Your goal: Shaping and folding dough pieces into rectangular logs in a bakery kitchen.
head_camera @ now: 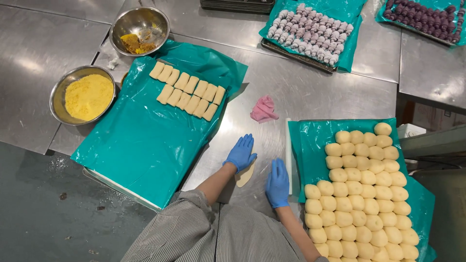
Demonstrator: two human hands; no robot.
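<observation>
Your left hand [240, 153] lies flat, fingers spread, pressing a pale flattened piece of dough [245, 174] onto the steel counter [310, 92] and gripping nothing. Your right hand [277, 183] rests open on the counter just beside the dough, its fingers touching a thin white rolling pin [288, 155]. Beyond the pin sits a teal-lined tray [310, 138] of round dough balls [364, 194]; ahead of your fingers lies a pink cloth [263, 109].

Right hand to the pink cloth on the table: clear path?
Probably yes. The right hand lies on bare steel table; the pink cloth sits ahead, only the white rolling pin lying alongside.
</observation>
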